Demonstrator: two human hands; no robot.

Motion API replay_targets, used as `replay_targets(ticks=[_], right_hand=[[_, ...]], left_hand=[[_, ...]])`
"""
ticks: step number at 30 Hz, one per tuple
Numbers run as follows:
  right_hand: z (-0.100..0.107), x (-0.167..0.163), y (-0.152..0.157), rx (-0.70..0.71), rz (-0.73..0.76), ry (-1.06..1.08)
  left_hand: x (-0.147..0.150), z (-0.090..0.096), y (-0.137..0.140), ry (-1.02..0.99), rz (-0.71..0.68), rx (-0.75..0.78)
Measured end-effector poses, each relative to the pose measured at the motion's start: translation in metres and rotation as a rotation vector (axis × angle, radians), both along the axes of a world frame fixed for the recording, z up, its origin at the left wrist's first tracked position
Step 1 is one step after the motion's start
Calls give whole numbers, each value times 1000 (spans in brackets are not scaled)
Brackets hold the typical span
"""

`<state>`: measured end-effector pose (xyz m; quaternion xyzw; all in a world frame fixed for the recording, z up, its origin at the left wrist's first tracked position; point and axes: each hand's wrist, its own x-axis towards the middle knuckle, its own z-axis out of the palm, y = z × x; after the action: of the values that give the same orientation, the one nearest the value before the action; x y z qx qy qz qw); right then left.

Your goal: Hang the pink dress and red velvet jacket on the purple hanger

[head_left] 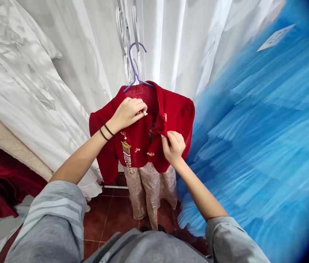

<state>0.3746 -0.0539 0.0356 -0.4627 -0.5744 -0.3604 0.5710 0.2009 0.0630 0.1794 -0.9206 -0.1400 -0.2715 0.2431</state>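
You have the red jacket (177, 109) right in front of you. It is on a purple hanger (135, 76), with its neck at the hanger's bottom ends. The hanger's hook is up at a white curly metal frame (117, 22).

Your left hand (132, 111) is curled up small, pinching the front edge of the jacket near the neck. It hides the bit of cloth under it. Your right hand (174, 147) is pinching the other front edge, lower down. A gold pin (126, 146) with hanging beads is on the jacket front, below your left hand.

Pale shiny cloth (150, 190) hangs under the jacket's bottom edge, down toward the dark red floor tiles (107, 219). White curtains (168, 44) fill the space behind the frame.

It is a tight spot. On your right, a big puffy blue dress (258, 146) comes right up to the jacket's sleeve and sits behind your arm. A white card (276, 37) is near its top edge. On your left, white dresses (30, 84) hang close by the other sleeve. Sparkly cream cloth (11, 135) is beside them, and dark red cloth (3, 171) is farther to the left.
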Motion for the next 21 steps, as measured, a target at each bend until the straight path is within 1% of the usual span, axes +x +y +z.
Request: replay_targets(ticks=[2,3,4,6,8,9,11,12,14,16,18,20,21], right_hand=[[8,-19,-13,27,36,-5],[9,-31,-13,-5,49,-15],[8,-42,-9,-75,68,-28],[3,-62,8,-302,129,-50],[-7,-75,29,-555,195,-53],[-12,-79,37,-648,219,-49],[-20,-83,48,-739,258,-35],[-23,-83,51,-754,274,-24],[-25,-83,53,-761,305,-7],[-24,-82,52,-763,332,7],[-28,-82,48,-733,366,14],[-44,-82,36,-666,432,38],[-57,-81,28,-630,475,84]], left_hand=[[8,-7,5,1,30,-27],[11,-11,9,9,51,-38],[14,-14,13,10,74,-53],[15,-16,18,-13,91,-89],[10,-14,18,-50,41,-100],[5,-13,15,-78,3,-90],[-6,-16,6,-167,-45,-46],[-11,-22,1,-223,-40,-20],[-21,-42,-8,-316,26,38],[-27,-70,-15,-344,142,89],[-31,-94,-18,-338,291,108],[-35,-107,-18,-310,410,83],[-37,-109,-18,-293,440,56]])
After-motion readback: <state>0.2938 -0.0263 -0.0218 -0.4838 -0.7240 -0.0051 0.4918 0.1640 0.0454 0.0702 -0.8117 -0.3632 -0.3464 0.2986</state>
